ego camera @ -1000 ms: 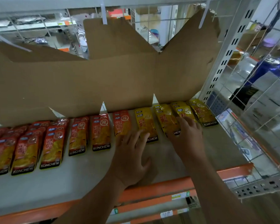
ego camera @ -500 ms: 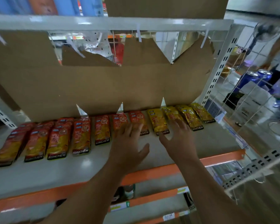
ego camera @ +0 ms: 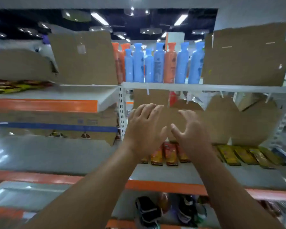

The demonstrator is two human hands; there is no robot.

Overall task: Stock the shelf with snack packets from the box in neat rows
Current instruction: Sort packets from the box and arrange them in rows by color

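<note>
Head-worn view, level, facing shelf [ego camera: 172,173], near

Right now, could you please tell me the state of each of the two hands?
Left hand: open, fingers spread, holding nothing.
Right hand: open, fingers loosely curled, holding nothing.

No legible txt. Print on red-orange flat snack packets [ego camera: 170,154] below left hand [ego camera: 144,129] & right hand [ego camera: 191,132], yellow flat packets [ego camera: 229,155] R of right hand, blue plastic bottles [ego camera: 138,63] above both, brown cardboard box [ego camera: 56,119] w/ blue stripe L of left hand: all too blurred to read.
</note>
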